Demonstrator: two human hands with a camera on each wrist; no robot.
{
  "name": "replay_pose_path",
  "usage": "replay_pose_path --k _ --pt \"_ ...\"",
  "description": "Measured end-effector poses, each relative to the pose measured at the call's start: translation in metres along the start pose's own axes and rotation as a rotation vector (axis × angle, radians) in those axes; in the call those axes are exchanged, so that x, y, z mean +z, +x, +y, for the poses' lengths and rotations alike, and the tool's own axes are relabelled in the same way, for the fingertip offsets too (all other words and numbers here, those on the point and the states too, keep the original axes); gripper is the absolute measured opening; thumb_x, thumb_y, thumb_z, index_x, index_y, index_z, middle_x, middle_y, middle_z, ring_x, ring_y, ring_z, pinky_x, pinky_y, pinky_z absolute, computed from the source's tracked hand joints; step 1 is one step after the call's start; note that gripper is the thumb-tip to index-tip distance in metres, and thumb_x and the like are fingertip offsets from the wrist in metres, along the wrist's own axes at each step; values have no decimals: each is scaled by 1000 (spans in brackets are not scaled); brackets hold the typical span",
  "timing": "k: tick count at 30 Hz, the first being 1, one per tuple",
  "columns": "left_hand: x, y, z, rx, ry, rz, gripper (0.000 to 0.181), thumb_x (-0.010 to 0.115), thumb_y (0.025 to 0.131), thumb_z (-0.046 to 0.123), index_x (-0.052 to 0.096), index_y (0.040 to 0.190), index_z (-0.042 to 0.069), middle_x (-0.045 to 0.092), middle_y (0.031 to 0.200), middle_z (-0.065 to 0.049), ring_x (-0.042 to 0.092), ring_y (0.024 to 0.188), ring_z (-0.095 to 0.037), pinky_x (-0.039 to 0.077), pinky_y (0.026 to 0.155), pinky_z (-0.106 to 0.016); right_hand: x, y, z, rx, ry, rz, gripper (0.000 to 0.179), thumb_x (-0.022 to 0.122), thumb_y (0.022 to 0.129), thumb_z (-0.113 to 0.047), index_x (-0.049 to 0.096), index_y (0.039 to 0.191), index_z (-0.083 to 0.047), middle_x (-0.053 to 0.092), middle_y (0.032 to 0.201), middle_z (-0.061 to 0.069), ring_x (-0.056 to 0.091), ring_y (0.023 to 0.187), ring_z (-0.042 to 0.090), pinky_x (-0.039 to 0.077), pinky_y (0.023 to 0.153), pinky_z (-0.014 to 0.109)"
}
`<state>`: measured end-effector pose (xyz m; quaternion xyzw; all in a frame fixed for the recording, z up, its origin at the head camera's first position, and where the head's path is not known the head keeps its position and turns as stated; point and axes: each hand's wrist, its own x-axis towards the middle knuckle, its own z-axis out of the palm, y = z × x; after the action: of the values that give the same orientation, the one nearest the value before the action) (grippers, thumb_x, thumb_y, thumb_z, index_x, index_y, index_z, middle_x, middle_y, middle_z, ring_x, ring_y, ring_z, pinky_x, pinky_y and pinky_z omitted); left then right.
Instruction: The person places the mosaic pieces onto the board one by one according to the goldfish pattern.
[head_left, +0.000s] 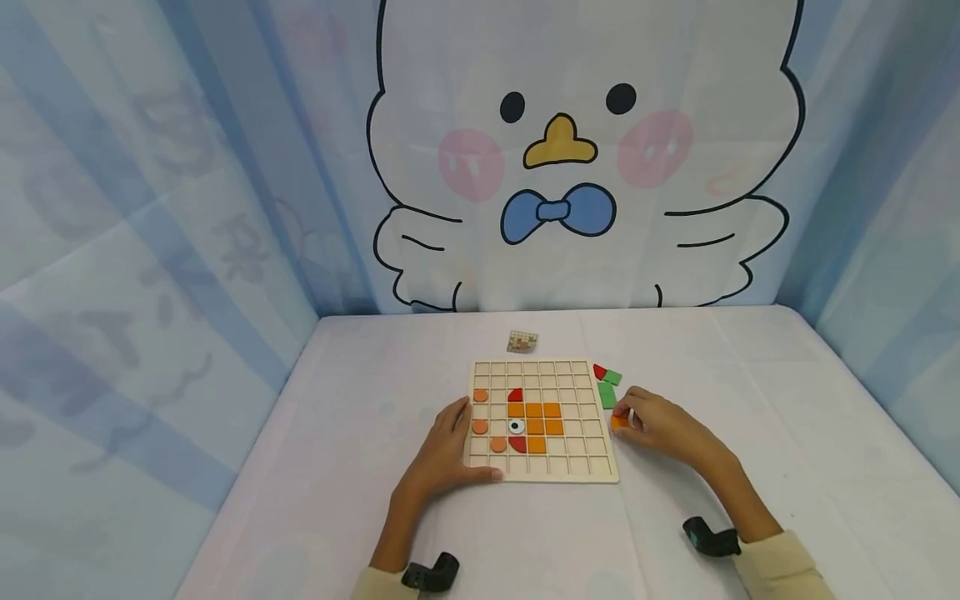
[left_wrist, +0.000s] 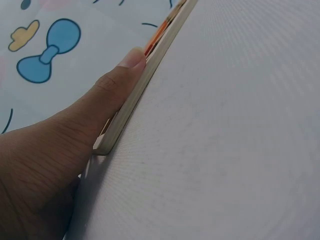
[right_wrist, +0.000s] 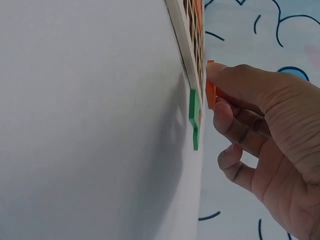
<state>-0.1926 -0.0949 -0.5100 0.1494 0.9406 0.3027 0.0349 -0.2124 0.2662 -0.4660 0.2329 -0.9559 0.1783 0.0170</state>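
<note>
A wooden grid board (head_left: 581, 462) lies on the table, bearing several orange square tiles (head_left: 534, 427), two red quarter-round tiles (head_left: 518, 445), three salmon round tiles (head_left: 481, 395) and an eye tile (head_left: 516, 426). At its near left corner, my left hand (head_left: 442, 457) holds the board, thumb along the front edge and fingers at the left side. Just off the right edge, my right hand (head_left: 660, 425) pinches an orange tile (right_wrist: 211, 97) between thumb and fingers, partly covering it. In the right wrist view this tile is held above the table, close to the board.
Beside the board's right edge lie green tiles (head_left: 607, 395) and a red tile (head_left: 599, 372). A small patterned piece (head_left: 522, 342) sits behind the board. A printed curtain (head_left: 555, 267) stands along the table's back edge, with more curtain at both sides.
</note>
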Motion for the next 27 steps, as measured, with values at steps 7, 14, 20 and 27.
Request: replay_pose_path --k 7,14,20,27 --pt "-1 0 1 -22 -1 -11 125 77 64 69 17 157 11 15 163 -6 18 150 -25 26 119 -48 4 10 -21 -43 53 -54 23 77 84 -22 67 101 -9 53 90 -3 48 76 7 44 63 18" --pt "0 0 0 -7 -3 -14 125 78 65 68 17 157 10 16 163 -8 20 149 -26 28 119 -49 14 18 -36 -86 122 -111 20 75 86 -23 67 100 -12 53 90 -5 46 71 5 42 59 17" --pt "1 2 -2 0 -2 -11 125 77 65 69 16 157 11 15 163 -8 20 149 -25 28 118 -48 19 26 -49 -156 132 -114 22 75 86 -26 68 100 -11 56 93 -6 47 73 4 45 63 16" --pt "1 3 -3 -5 0 -12 126 77 64 70 15 157 11 16 163 -7 19 150 -25 27 119 -47 27 32 -60 -198 97 -125 25 75 86 -28 68 100 -9 58 95 -4 47 76 5 47 67 17"
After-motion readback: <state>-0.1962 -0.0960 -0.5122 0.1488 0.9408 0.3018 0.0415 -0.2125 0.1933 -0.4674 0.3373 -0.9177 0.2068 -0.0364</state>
